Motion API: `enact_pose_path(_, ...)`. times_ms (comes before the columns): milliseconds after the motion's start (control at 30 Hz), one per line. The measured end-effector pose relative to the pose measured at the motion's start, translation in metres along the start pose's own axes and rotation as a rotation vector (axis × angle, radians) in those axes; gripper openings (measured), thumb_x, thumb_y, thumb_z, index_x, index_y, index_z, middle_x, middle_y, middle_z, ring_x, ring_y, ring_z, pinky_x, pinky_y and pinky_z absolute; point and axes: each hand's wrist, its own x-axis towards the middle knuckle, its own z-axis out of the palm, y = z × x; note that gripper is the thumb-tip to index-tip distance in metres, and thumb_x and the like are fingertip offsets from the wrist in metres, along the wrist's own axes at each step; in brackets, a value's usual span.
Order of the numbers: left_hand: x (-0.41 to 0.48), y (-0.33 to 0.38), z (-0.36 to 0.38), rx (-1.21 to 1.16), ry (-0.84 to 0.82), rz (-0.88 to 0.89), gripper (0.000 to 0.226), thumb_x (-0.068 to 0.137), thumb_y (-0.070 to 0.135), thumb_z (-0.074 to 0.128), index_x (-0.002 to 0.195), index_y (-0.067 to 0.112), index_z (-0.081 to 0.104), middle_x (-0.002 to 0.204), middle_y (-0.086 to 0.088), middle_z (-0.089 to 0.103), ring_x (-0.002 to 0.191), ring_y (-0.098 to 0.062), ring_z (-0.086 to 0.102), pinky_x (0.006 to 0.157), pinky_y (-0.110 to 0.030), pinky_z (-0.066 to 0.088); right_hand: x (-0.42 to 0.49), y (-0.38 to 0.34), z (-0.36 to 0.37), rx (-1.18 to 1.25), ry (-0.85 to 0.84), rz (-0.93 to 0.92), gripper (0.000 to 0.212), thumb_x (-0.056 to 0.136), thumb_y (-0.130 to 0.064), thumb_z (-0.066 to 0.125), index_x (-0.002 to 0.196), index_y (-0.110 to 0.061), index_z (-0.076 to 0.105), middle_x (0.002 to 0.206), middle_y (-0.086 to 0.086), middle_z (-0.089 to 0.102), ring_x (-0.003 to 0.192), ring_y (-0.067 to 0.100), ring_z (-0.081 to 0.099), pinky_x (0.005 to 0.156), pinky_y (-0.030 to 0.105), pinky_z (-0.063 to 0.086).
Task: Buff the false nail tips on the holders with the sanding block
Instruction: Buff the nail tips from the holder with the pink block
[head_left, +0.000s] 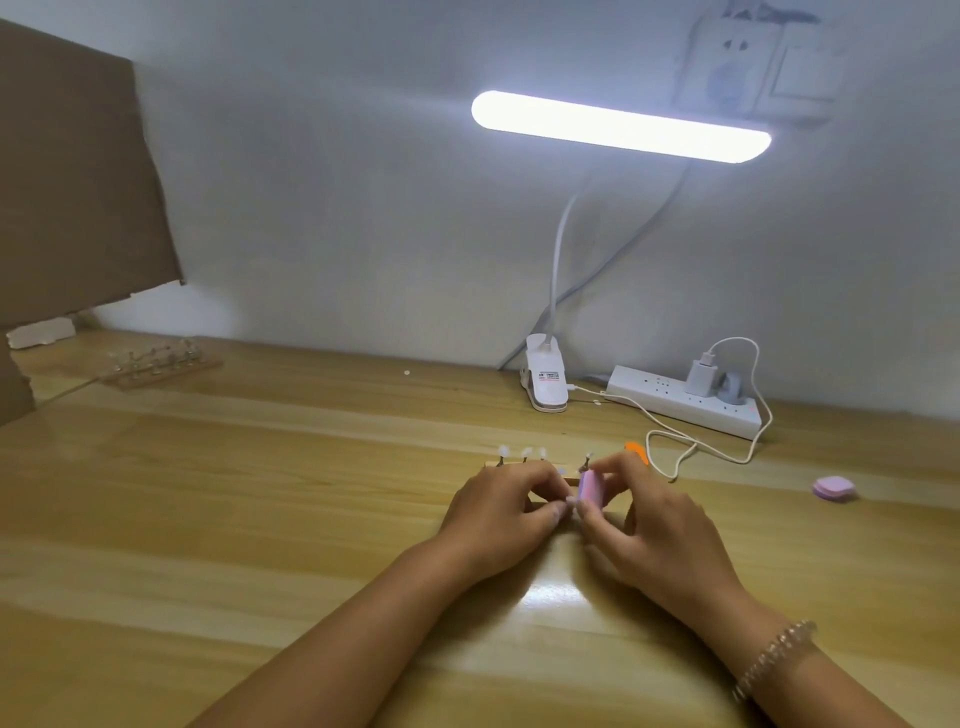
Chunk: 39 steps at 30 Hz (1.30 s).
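With the right hand pinching the pink rectangular sanding block and the left hand gripping the wooden holder strip, hard strokes could dislodge a pale nail tip.

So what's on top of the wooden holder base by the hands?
Four upright clips with pale nail tips stand on the wooden base. The left hand and the right hand, gripping the pink sanding block, cover its near part; anything there is hidden.
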Motion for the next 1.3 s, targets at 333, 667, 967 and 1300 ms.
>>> enact_pose_path(333,-0.0006,-0.0008,0.0007,-0.007,0.006,0.009,0.009,0.094,0.027,0.062,0.098,0.032,0.069,0.102,0.018,0.071,0.069,0.005,0.055,0.082,-0.030,0.049,0.0012,0.0067,0.0019,0.025,-0.050,0.033,0.034,0.081,-0.036,0.068,0.110,-0.037,0.050,0.095,-0.023,0.063,0.062,0.001,0.050,0.064,0.033,0.049)
enact_pose_path(667,-0.0013,0.0015,-0.0009,-0.002,0.010,0.017,0.013,0.097,0.027,0.059,0.103,0.028,0.070,0.101,0.012,0.072,0.078,-0.007,0.057,0.085,-0.035,0.051,0.0012,0.0073,0.0025,0.092,0.024,-0.015,0.023,0.081,-0.039,0.072,0.098,-0.032,0.057,0.085,-0.022,0.065,0.058,-0.006,0.052,0.058,0.024,0.035)
enact_pose_path(967,-0.0014,0.0016,-0.0013,-0.008,0.000,0.020,0.016,0.098,0.025,0.057,0.103,0.026,0.072,0.099,0.010,0.072,0.075,-0.007,0.052,0.082,-0.032,0.048,0.0005,0.0075,0.0031,0.025,0.025,-0.077,0.022,0.082,-0.047,0.067,0.095,-0.033,0.057,0.087,-0.023,0.063,0.060,-0.008,0.050,0.056,0.022,0.036)
enact_pose_path(1300,-0.0016,0.0020,-0.0031,-0.043,0.018,0.041,0.016,0.101,0.024,0.054,0.098,0.020,0.069,0.084,0.012,0.065,0.078,-0.011,0.055,0.079,-0.035,0.046,0.0003,0.0065,0.0040,0.056,0.038,-0.064,0.025,0.082,-0.045,0.068,0.101,-0.031,0.058,0.090,-0.022,0.064,0.057,-0.008,0.048,0.056,0.025,0.038)
